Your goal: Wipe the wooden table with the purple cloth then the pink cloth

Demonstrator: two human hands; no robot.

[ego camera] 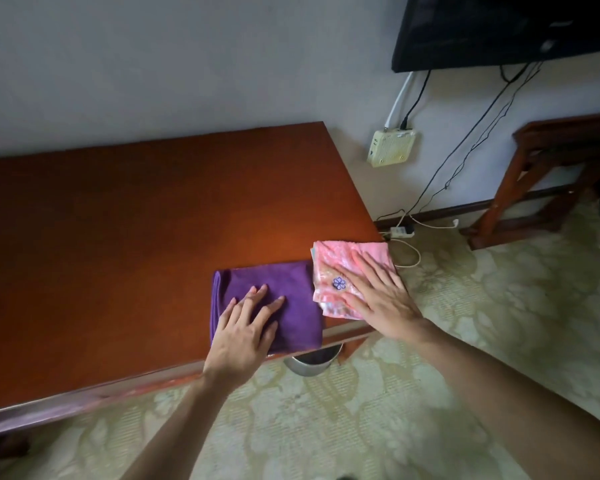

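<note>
A folded purple cloth [291, 289] lies near the front right corner of the reddish wooden table [136, 220]. My left hand [246, 327] rests flat on it with straight, spread fingers. Right beside it, at the table's right corner, lies a folded pink cloth [333, 261] with a small purple flower mark. On the pink cloth my right hand [378, 296] lies flat, fingers straight. The two cloths touch along one edge.
A metal bin [312, 362] stands under the table's front edge. Cables and a power strip [400, 231] lie on the patterned carpet by the wall. A white box [392, 147] hangs on the wall, below a dark screen [499, 29]. A wooden stand [551, 174] is at the right.
</note>
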